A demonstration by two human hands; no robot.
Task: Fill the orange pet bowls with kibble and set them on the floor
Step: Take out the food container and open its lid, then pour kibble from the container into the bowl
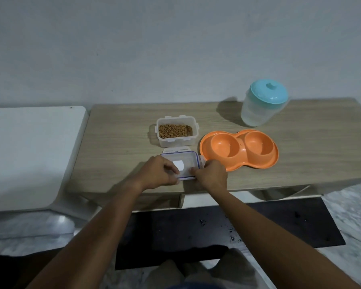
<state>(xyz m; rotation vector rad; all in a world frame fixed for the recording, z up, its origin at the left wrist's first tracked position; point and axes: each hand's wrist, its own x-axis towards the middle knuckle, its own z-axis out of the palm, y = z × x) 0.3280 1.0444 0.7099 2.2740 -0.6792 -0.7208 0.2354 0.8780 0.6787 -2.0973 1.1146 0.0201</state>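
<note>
An orange double pet bowl lies on the wooden table, both wells bare. Left of it stands a clear plastic container, lid off, holding brown kibble. In front of the container lies its clear lid with a blue seal. My left hand holds the lid's left front edge, fingers curled over it. My right hand grips the lid's right front corner, beside the bowl's near rim.
A translucent jug with a teal lid stands at the table's back right. A white table adjoins on the left. A dark mat lies on the floor under the table's front edge. The wall is close behind.
</note>
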